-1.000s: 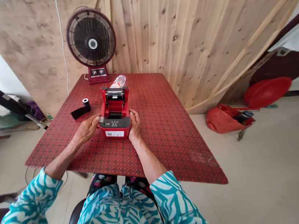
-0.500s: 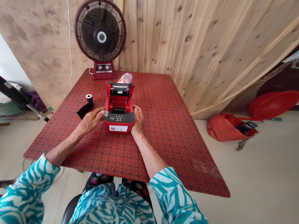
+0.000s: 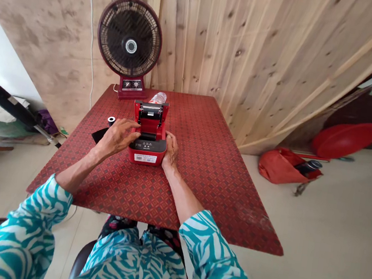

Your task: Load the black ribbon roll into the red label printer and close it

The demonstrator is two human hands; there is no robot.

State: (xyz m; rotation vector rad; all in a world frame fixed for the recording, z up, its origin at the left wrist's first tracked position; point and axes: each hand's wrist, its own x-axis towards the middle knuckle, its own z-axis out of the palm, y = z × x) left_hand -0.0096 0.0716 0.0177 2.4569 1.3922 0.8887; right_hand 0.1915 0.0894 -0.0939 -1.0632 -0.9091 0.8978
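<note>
A red and black label printer [image 3: 147,145] stands on the table with its lid [image 3: 151,110] raised and its inside showing. My right hand [image 3: 171,151] holds the printer's right side, fingers along the wall. Over the left rim is my left hand [image 3: 119,137], its thumb and fingers apart, fingertips at the edge of the opening. Whether those fingertips touch the printer I cannot tell. Behind my left hand lies a black ribbon roll [image 3: 111,120] with a white core, its loose black end [image 3: 98,135] spread on the table and partly hidden.
A dark red fan [image 3: 130,46] stands at the back left of the red patterned table [image 3: 221,186]. A clear plastic bottle [image 3: 158,98] lies behind the printer. On the floor to the right are an orange bag [image 3: 275,166] and a red basin [image 3: 345,138].
My left hand has come off the printer's left side and risen to the opening, its fingers spreading. My right hand stays on the right side. The view has shifted slightly.
</note>
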